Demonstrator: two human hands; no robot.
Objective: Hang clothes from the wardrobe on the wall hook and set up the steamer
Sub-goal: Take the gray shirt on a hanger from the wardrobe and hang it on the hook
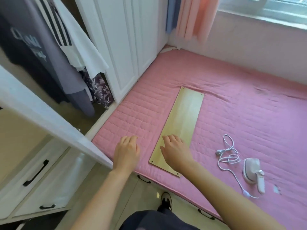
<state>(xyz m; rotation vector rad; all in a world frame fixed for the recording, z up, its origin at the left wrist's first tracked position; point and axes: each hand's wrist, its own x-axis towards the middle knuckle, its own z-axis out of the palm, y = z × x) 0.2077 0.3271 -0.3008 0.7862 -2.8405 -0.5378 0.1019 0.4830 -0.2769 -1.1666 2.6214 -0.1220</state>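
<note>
A white handheld steamer (253, 174) lies on its side on the pink quilted mattress (249, 117) at the right, its white cord (228, 156) looped beside it. Clothes hang in the open wardrobe at the upper left: a dark printed T-shirt (25, 47) and a white shirt with dark stripes (73, 40). My left hand (126, 152) hovers open over the mattress edge, holding nothing. My right hand (176, 151) is open, palm down over the near end of a pale wooden board (184, 117) that lies flat on the mattress.
The open white wardrobe door (49, 120) juts across the left foreground. White drawers with black handles (35, 175) sit below it. Pink and blue curtains (191, 17) hang by the window at the back. My shoe (165, 202) stands on the floor by the bed.
</note>
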